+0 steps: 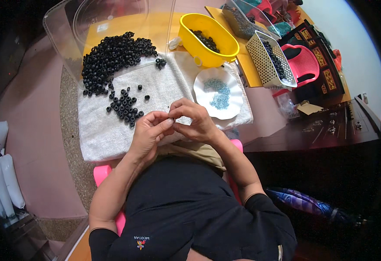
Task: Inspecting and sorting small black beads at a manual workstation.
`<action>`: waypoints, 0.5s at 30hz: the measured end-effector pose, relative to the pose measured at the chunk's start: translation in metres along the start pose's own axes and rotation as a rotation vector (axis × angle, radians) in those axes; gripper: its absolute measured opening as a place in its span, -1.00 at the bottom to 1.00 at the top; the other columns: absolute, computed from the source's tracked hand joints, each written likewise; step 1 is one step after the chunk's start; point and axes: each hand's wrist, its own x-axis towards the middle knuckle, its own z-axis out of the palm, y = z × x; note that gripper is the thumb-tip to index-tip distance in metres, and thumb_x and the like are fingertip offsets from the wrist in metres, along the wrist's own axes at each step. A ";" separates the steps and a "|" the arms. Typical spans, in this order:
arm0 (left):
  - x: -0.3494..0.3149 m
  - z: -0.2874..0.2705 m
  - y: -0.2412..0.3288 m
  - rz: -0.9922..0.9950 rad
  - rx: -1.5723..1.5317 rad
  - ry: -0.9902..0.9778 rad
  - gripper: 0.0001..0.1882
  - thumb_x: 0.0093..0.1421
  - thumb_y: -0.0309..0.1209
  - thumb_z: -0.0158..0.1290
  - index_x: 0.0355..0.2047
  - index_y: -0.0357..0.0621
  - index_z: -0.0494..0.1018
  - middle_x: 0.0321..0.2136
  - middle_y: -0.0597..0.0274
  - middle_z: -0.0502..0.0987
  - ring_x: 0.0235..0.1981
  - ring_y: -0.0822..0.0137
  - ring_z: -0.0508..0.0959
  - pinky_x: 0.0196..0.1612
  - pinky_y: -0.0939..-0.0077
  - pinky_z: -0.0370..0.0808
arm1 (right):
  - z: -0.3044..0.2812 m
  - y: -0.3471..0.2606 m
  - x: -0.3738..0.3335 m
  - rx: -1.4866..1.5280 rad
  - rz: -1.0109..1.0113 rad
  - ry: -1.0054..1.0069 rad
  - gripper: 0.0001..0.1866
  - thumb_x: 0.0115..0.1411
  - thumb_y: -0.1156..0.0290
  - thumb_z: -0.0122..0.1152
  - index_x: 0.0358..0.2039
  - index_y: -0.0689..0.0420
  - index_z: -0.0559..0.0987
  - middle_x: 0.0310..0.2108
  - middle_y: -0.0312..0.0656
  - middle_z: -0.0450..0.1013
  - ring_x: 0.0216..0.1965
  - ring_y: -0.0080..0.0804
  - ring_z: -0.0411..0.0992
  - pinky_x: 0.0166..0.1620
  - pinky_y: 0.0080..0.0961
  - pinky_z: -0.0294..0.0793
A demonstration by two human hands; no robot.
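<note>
- Pinching at mid-frame: left hand (149, 132) and right hand (198, 122) face each other, thumbs and forefingers nearly closed, tips together around a small dark piece (172, 119).
- Piece sits between both sets of tips, mostly covered; likely a bead. Long axis and any hole: too small to tell. Which hand has the firmer hold: cannot tell.
- Loose black beads (127, 105) on the white cloth (99, 139), left of centre in the frame, up and left of the grip. Left hand nearer, just beside the lowest ones.
- White plate (235, 82) with tiny blue beads (221, 96), right of centre, up and right of the grip. Right hand nearer, close by the rim; contact unclear.
- Larger black heap (112, 54), upper left of frame, beyond the loose ones, well apart from both hands.
</note>
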 end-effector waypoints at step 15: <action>0.001 0.002 0.002 0.009 -0.010 -0.023 -0.85 0.15 -0.58 0.14 -0.27 -0.20 0.43 -0.37 0.25 0.56 -0.35 0.44 0.57 -0.20 0.56 0.55 | 0.002 0.000 -0.004 -0.065 -0.070 0.041 -0.70 -0.16 0.66 0.36 -0.36 0.16 0.54 -0.34 -0.15 0.52 -0.29 -0.22 0.53 -0.25 -0.42 0.52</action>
